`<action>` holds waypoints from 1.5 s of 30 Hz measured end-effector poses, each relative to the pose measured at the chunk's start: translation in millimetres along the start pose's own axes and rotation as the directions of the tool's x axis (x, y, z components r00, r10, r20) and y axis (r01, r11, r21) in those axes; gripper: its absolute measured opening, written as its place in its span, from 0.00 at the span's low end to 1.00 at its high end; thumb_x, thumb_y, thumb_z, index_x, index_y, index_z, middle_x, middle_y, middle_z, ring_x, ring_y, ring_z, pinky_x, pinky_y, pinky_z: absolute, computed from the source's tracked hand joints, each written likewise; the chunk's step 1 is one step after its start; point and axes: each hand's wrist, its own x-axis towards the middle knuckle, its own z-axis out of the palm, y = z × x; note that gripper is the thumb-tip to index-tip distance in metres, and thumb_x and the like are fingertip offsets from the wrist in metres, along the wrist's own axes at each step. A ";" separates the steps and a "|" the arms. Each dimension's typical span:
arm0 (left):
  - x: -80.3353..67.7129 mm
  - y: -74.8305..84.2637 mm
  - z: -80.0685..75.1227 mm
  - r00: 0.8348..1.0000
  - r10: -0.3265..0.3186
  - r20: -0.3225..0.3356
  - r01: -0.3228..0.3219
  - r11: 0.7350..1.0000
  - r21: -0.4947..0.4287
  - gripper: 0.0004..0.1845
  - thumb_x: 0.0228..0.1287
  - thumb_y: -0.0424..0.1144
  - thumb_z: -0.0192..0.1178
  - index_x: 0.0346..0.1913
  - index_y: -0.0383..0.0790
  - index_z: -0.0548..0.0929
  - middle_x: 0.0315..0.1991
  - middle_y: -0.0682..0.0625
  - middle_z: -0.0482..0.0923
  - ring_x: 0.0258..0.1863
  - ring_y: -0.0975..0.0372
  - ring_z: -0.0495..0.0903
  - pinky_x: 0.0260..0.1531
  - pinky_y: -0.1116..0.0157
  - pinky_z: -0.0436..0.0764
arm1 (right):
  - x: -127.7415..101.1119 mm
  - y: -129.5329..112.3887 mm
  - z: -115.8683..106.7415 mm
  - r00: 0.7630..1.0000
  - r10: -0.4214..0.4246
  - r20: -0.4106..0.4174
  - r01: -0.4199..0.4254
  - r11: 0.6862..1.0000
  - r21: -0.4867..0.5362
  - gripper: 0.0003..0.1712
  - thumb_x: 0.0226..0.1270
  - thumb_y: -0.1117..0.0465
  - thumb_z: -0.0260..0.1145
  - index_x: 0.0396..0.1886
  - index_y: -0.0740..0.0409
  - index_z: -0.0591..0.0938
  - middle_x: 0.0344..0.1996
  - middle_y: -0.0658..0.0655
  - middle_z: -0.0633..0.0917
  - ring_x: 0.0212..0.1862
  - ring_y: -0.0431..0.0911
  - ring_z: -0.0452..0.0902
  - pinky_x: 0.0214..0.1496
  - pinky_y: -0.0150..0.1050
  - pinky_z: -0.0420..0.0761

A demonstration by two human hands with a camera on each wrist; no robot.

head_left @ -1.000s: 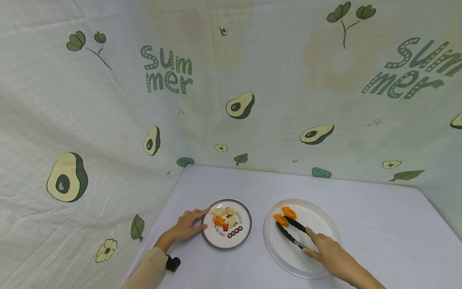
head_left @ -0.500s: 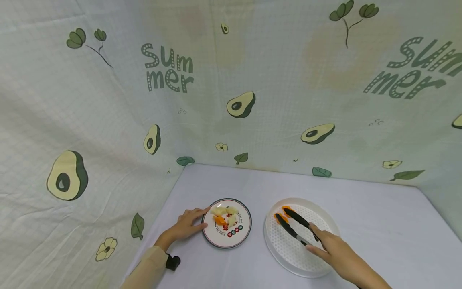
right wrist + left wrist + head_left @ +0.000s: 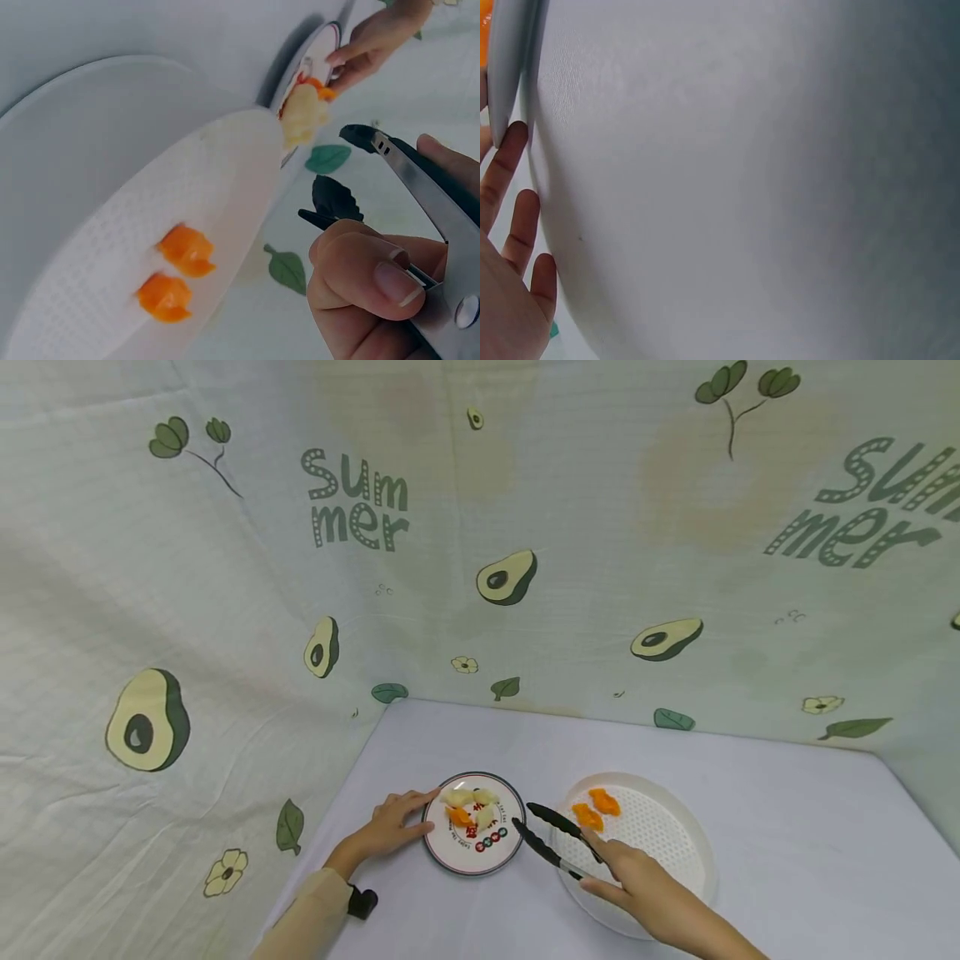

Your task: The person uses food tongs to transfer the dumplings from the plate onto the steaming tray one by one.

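Observation:
My left hand (image 3: 397,822) lies flat on the table with its fingertips touching the left rim of a small round plate (image 3: 474,872). The plate holds pale yellow and orange food pieces (image 3: 468,810). My right hand (image 3: 611,868) grips black tongs (image 3: 551,839). Their tips stand apart with nothing between them, just right of the plate. Behind the tongs, two orange pieces (image 3: 596,810) lie on a white perforated tray (image 3: 660,835). The right wrist view shows the tongs (image 3: 420,195), the tray (image 3: 90,187) and both orange pieces (image 3: 176,274). In the left wrist view, fingers (image 3: 514,210) lie beside the plate's rim (image 3: 506,67).
A white cloth covers the table (image 3: 787,827). Avocado-print fabric walls (image 3: 225,610) close it in at the left and back. A black wrist mount (image 3: 362,903) sits on the left sleeve.
My right hand has swung the tongs left, from the orange pieces on the tray to beside the small plate. Both orange pieces stay on the tray. The left hand has not moved.

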 end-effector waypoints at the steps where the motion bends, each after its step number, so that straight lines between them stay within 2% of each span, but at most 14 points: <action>1: 0.1 -0.2 -0.2 1.000 -0.002 0.000 0.002 1.000 0.000 0.33 0.67 0.54 0.64 0.73 0.53 0.70 0.63 0.48 0.73 0.56 0.54 0.65 0.53 0.43 0.60 | 3.2 -3.1 2.9 1.000 0.002 0.000 -0.002 1.000 0.000 0.44 0.72 0.39 0.60 0.73 0.67 0.65 0.65 0.70 0.73 0.65 0.65 0.70 0.60 0.62 0.68; 7: -0.8 0.3 -1.7 1.000 0.007 0.000 -0.007 1.000 -0.011 0.33 0.67 0.52 0.64 0.73 0.51 0.70 0.63 0.48 0.74 0.55 0.54 0.65 0.52 0.43 0.60 | 24.7 -19.1 20.0 1.000 0.018 0.023 -0.019 1.000 0.012 0.43 0.70 0.40 0.62 0.72 0.66 0.68 0.62 0.71 0.75 0.63 0.65 0.71 0.60 0.62 0.69; 15: -2.2 -1.6 -2.5 1.000 0.026 -0.004 -0.026 1.000 -0.006 0.33 0.68 0.52 0.63 0.73 0.50 0.70 0.62 0.49 0.74 0.54 0.55 0.65 0.50 0.46 0.60 | 50.3 -31.5 36.2 0.997 -0.016 0.079 0.016 1.000 0.000 0.42 0.72 0.43 0.62 0.73 0.68 0.66 0.57 0.71 0.79 0.59 0.62 0.76 0.57 0.58 0.74; 21: -1.7 -4.6 -1.2 0.999 0.036 -0.007 -0.036 0.999 -0.003 0.33 0.68 0.52 0.63 0.73 0.50 0.70 0.63 0.49 0.74 0.54 0.55 0.65 0.50 0.46 0.60 | 64.9 -38.9 43.8 0.994 0.005 0.106 -0.003 1.000 -0.020 0.41 0.71 0.45 0.64 0.72 0.68 0.66 0.60 0.75 0.75 0.61 0.65 0.74 0.57 0.60 0.73; 26: -2.5 -6.4 -0.1 0.999 0.039 -0.004 -0.039 0.999 -0.010 0.33 0.68 0.53 0.62 0.73 0.50 0.70 0.63 0.49 0.74 0.54 0.56 0.65 0.49 0.46 0.60 | 76.4 -46.8 50.5 0.992 0.020 0.122 -0.014 0.999 -0.045 0.41 0.70 0.47 0.65 0.73 0.68 0.66 0.59 0.74 0.76 0.59 0.64 0.75 0.56 0.58 0.75; 40: 0.0 -5.6 -2.0 0.998 0.066 0.001 -0.066 0.998 0.000 0.33 0.69 0.54 0.61 0.74 0.50 0.69 0.62 0.50 0.74 0.53 0.57 0.65 0.48 0.48 0.60 | 90.5 -56.0 62.5 0.988 0.068 0.137 -0.055 0.994 -0.093 0.41 0.69 0.47 0.66 0.72 0.68 0.67 0.59 0.76 0.75 0.57 0.65 0.76 0.51 0.57 0.78; 45: 0.2 -3.9 -2.0 0.998 0.057 0.000 -0.057 0.998 -0.003 0.33 0.69 0.54 0.62 0.74 0.51 0.69 0.62 0.50 0.74 0.53 0.56 0.65 0.49 0.46 0.59 | 92.6 -52.6 64.1 0.991 0.054 0.121 -0.040 0.993 -0.114 0.41 0.69 0.49 0.67 0.72 0.69 0.67 0.56 0.75 0.77 0.51 0.61 0.80 0.47 0.53 0.81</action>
